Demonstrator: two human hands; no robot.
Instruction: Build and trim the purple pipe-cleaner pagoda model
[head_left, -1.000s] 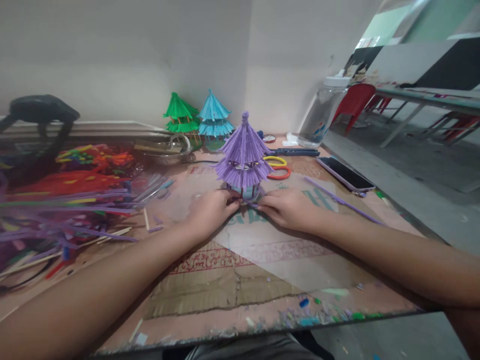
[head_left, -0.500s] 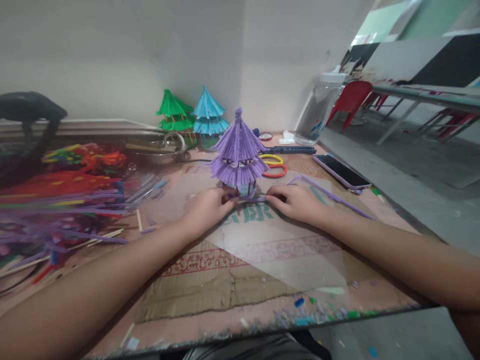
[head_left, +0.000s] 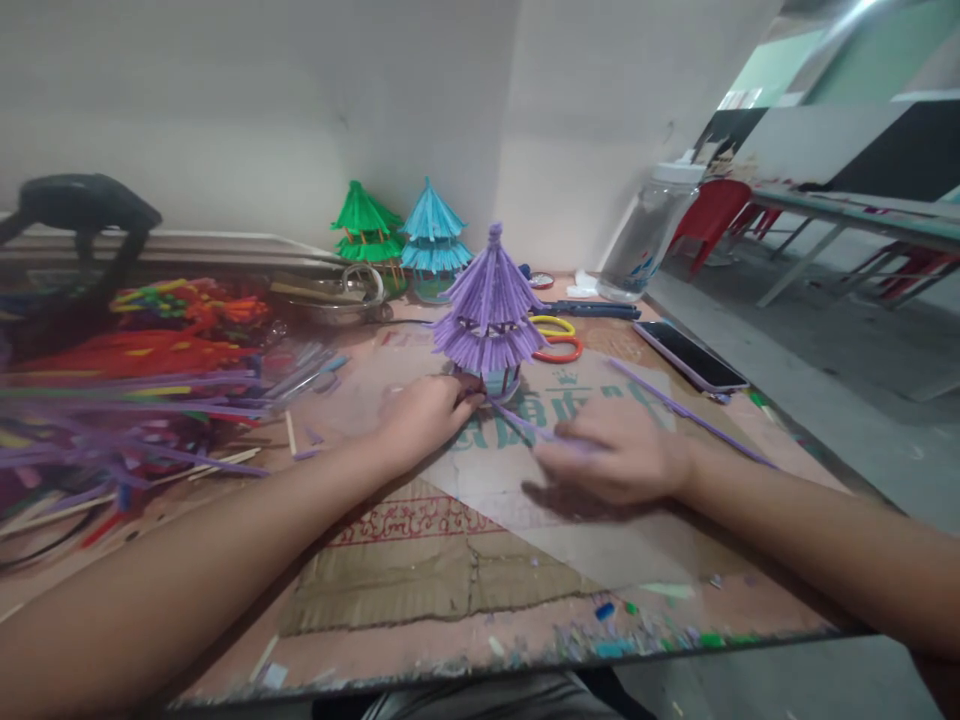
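Note:
A small purple pavilion model (head_left: 491, 310) with two tiers of fuzzy pipe-cleaner roof stands upright in front of me. At its base, the fingers of my left hand (head_left: 431, 415) are pinched around one end of a purple pipe cleaner (head_left: 517, 422). This strand runs right and toward me into my right hand (head_left: 619, 455), whose closed fingers grip it. Motion blurs the right hand, so its fingertips are unclear. A second purple pipe cleaner (head_left: 690, 412) lies beyond the right hand.
Behind stand a green pavilion (head_left: 367, 230) and a blue pavilion (head_left: 433, 230). Scissors (head_left: 562, 348), pliers (head_left: 592, 310), a phone (head_left: 690, 357) and a water bottle (head_left: 649, 235) lie or stand to the right. Loose pipe cleaners (head_left: 127, 420) are heaped at left. Cardboard (head_left: 390, 585) covers the table's middle.
My right hand has moved away from the pavilion's base, toward me and right, drawing the pipe cleaner out straight. My left hand stays at the base. The view has shifted slightly.

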